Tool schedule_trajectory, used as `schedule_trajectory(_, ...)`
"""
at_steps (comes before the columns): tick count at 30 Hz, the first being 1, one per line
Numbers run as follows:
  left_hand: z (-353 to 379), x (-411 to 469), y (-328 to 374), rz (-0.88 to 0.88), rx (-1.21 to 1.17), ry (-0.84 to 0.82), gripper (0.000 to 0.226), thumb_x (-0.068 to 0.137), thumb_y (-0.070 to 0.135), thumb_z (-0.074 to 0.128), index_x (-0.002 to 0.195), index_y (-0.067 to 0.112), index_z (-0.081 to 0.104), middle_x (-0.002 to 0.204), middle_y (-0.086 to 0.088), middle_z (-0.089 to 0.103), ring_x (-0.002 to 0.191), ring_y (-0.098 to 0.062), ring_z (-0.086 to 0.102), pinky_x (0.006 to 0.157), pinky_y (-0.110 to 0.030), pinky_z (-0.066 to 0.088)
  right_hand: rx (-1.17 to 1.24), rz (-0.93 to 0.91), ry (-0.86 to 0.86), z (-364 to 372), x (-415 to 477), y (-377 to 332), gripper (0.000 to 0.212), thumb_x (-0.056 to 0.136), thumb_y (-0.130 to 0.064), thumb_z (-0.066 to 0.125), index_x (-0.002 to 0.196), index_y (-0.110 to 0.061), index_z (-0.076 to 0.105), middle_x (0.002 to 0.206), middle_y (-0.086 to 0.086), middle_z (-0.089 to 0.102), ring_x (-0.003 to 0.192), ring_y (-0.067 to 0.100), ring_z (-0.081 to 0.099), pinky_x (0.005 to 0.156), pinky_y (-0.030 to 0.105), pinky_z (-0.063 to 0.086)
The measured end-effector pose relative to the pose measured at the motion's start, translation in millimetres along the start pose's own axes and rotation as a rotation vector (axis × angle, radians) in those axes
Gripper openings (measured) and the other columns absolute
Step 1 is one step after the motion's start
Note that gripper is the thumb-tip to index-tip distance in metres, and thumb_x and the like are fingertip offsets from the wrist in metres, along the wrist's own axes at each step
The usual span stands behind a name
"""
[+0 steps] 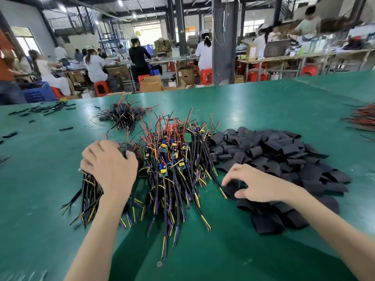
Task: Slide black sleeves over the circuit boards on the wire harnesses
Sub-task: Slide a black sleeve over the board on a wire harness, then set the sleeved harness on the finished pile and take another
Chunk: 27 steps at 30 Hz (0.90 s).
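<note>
A heap of wire harnesses (172, 159) with bare green circuit boards and red, black, yellow and purple wires lies in the middle of the green table (263, 102). To its right spreads a pile of flat black sleeves (284, 159). My left hand (109, 165) rests palm down on a bundle of sleeved harnesses (91, 195) left of the heap, its fingers curled over a black sleeved end. My right hand (255, 185) hovers with spread fingers over the near edge of the sleeve pile, fingertips touching a sleeve (231, 189).
A smaller bundle of sleeved harnesses (123, 116) lies farther back. Loose black tube pieces (46, 109) are scattered at the far left. More red and black wires (363, 118) lie at the right edge. Seated workers and benches fill the background beyond the table.
</note>
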<state>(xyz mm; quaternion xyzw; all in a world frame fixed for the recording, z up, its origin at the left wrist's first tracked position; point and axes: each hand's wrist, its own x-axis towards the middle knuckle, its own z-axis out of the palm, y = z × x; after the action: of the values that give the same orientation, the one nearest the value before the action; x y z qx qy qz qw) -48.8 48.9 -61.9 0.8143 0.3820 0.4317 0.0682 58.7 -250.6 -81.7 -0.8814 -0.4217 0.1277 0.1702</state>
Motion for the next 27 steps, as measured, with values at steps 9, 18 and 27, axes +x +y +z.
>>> schedule_trajectory(9,41.3,-7.7,102.0,0.473,-0.065,-0.290,0.023,0.092,0.032,0.049,0.107,0.018,0.061,0.110,-0.001,0.061,0.109,-0.023,0.047,0.093,-0.039,0.028,-0.249,-0.067,0.069,7.3,7.8,8.5,0.046,0.089,-0.042,0.057,0.130,-0.022,0.053,0.122,-0.003,0.040,0.108,0.013,0.031,0.098,0.034,0.030)
schedule_trajectory(18,67.8,4.3,129.2,0.264,0.090,-0.541,0.009,0.081,0.018,0.059,0.084,0.009,0.062,0.095,-0.010,0.067,0.104,-0.031,0.054,0.100,-0.046,0.026,-0.288,-0.113,0.190,13.3,7.6,3.0,0.038,0.093,-0.039,0.051,0.126,-0.019,0.046,0.118,0.001,0.042,0.109,0.018,0.036,0.092,0.033,0.033)
schedule_trajectory(27,43.9,20.2,131.1,0.139,-0.128,-0.583,0.025,0.085,0.038,0.066,0.087,0.013,0.073,0.086,-0.005,0.067,0.094,-0.025,0.060,0.095,-0.042,0.033,-0.280,-0.068,0.215,8.4,5.6,-2.2,0.044,0.096,-0.039,0.044,0.133,-0.015,0.042,0.118,0.003,0.038,0.110,0.020,0.034,0.097,0.036,0.033)
